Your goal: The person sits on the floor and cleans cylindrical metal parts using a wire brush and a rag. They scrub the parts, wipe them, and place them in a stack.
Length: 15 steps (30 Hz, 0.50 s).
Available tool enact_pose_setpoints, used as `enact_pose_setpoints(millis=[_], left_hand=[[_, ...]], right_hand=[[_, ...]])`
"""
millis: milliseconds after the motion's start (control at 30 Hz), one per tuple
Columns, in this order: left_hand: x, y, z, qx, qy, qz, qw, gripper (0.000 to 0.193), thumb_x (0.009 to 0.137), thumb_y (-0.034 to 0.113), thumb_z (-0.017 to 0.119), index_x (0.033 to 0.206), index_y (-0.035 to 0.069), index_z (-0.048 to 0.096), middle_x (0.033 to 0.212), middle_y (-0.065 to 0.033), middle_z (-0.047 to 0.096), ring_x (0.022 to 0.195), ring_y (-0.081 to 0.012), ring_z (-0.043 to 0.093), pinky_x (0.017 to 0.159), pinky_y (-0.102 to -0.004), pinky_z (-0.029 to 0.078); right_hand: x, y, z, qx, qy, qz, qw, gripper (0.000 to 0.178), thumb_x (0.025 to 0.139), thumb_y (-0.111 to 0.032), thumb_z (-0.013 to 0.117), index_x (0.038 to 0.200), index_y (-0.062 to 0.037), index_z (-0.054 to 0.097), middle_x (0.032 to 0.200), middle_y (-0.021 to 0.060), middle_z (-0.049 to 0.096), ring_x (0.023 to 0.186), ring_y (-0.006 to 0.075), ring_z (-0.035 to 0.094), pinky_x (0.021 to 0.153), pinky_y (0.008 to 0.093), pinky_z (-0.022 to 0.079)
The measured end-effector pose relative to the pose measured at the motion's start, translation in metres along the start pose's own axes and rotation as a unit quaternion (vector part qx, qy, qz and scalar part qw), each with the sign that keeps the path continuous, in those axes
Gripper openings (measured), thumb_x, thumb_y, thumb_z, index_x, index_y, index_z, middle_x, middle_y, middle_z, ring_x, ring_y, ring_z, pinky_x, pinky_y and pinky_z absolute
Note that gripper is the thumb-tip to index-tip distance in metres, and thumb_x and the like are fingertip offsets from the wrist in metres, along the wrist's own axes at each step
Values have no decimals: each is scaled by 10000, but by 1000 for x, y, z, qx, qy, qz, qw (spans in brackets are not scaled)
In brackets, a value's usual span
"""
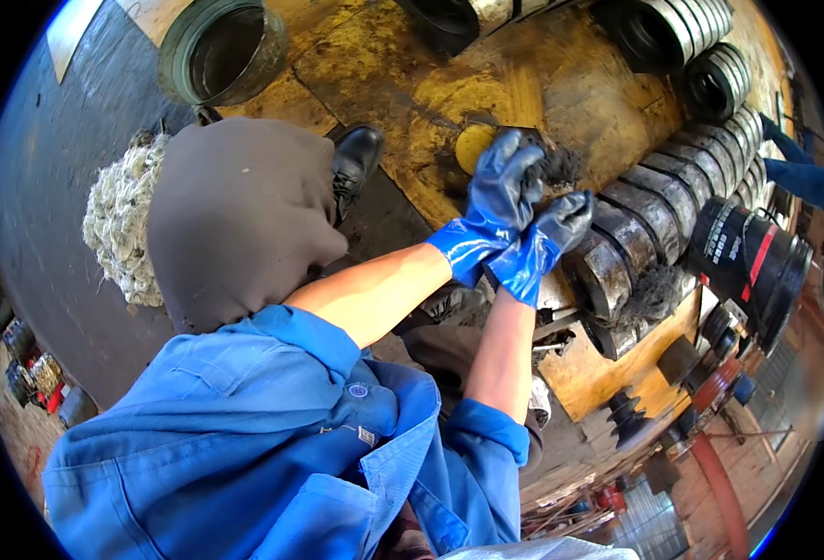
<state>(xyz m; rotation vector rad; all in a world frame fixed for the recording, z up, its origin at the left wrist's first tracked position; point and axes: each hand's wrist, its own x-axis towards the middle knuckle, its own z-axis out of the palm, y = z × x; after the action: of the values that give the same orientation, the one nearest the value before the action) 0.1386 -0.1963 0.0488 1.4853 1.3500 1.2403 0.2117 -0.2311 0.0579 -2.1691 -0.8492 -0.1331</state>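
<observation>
Blue rubber gloves, wet and darkened at the fingers, cover both my hands, which are close together with their cuffs overlapping. My left hand [507,182] is closed, its curled fingers against a frayed wad of dark cotton waste [559,166]. My right hand [559,227] is closed too, just below the wad; its palm side is hidden, so what it holds does not show. Beside my left hand a yellow disc [474,145] lies on the stained floor plate. To the right of my right hand runs a row of thick, greasy metal rings [650,210].
A second dark fibre wad [656,294] rests against the rings. Right of it is a black bucket [743,257] with a red stripe. A round metal drum [225,51] stands at the far left. White fibre waste [130,219] is bundled beside my knee. More ringed cylinders [669,33] lie far right.
</observation>
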Motion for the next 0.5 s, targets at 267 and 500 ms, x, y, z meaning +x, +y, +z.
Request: enact_pose_setpoints(millis=[267,500], left_hand=[[90,-44,26,-11,-225,-291,930,352,887,278,672,1137,30,668,1193,-231,657,1099,-409,629,927,-452,508],[65,-16,12,198,-172,-27,965,235,805,212,690,959,35,672,958,-206,674,922,-395,649,828,-473,522]], right_hand=[[12,11,7,-52,35,-8,998,446,1006,-318,484,1208,63,599,1144,276,652,1036,399,637,929,446,504],[14,11,11,-67,-3,44,997,433,998,-310,509,1212,54,602,1115,264,668,1030,380,653,919,430,515]])
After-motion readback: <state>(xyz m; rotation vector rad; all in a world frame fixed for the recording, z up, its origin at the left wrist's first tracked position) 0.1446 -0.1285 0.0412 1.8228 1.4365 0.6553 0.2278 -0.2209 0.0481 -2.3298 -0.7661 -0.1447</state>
